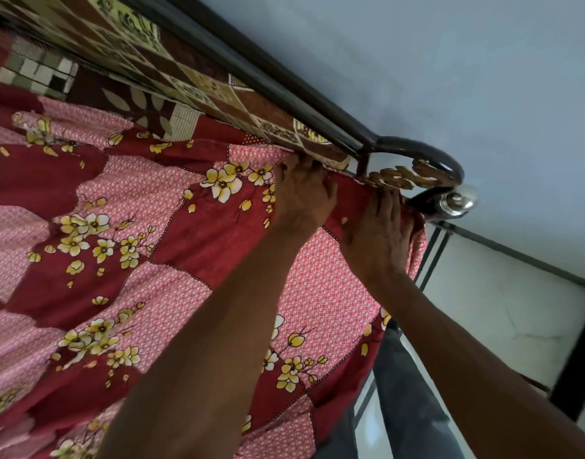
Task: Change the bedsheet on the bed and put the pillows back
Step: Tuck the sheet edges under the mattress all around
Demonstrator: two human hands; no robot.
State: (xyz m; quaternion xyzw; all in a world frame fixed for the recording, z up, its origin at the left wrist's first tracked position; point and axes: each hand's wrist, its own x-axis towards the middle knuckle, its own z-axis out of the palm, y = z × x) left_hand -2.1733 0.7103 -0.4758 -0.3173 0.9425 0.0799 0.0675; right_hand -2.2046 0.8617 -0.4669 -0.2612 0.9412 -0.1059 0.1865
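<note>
The left hand (302, 190) lies knuckles-up at the top corner of the bed, its fingers curled down into the edge of the red flowered bedsheet (172, 226) and gripping it where the cloth meets the headboard (284, 91); the fingertips are buried in the fold and cannot be seen. Just beside it, the right hand (379, 233) presses flat on the same bedsheet at the very corner, fingers straight and spread, tips against the gilded scrollwork (400, 177) of the bed frame. The bedsheet covers the mattress from this corner across the whole near side, wrinkled in places, and hangs over the side edge by the person's grey trousers (407, 402). Farther up the bed a patchwork cloth (145, 61) in brown and yellow squares lies along the dark rail. A chrome knob (458, 202) caps the bedpost, and a pale blue wall (450, 61) stands behind it.
</note>
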